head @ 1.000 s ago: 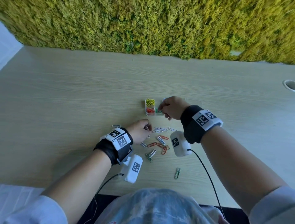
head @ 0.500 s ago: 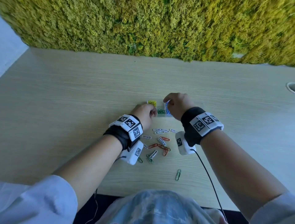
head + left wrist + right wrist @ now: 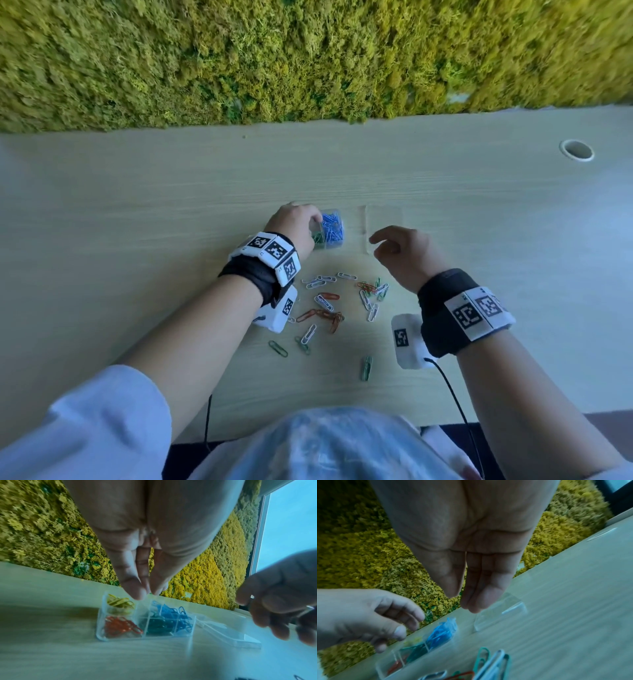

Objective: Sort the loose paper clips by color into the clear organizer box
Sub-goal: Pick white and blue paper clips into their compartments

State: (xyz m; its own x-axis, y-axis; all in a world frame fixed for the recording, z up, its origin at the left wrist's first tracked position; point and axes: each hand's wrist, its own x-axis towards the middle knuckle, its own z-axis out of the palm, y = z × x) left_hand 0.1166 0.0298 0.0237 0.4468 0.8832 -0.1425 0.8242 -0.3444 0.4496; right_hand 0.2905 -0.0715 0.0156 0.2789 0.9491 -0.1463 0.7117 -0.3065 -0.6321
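**A:** Start with the big things. There's the pale wooden table [image 3: 137, 212], and near the middle of it the clear box [image 3: 101, 631], open, its lid [image 3: 383, 228] lying flat just to the right.

**B:** And the hands?

**A:** The left hand [image 3: 295, 229] hangs over the box with thumb and fingertips drawn close together. Whether there's a clip between them, I can't tell. The right hand [image 3: 404, 251] floats near the lid, fingers loosely bent, holding nothing that I can see.

**B:** So how should this drop go?

**A:** I'd say keep the fingertips low, right over the matching cell, and let go only once they're inside the dividers. The walls are see-through, so it's easy to miss one and mix colors. One clip at a time, and don't nudge the box.

**B:** What's in the box?

**A:** Yellow [image 3: 120, 602] at the back left, orange-red [image 3: 120, 626] in front of it, green [image 3: 158, 625] in the middle front, blue [image 3: 173, 613] filling the right.

**B:** And the rest?

**A:** The loose clips [image 3: 337, 305] are scattered between the wrists, nearer the person: white, orange, green.
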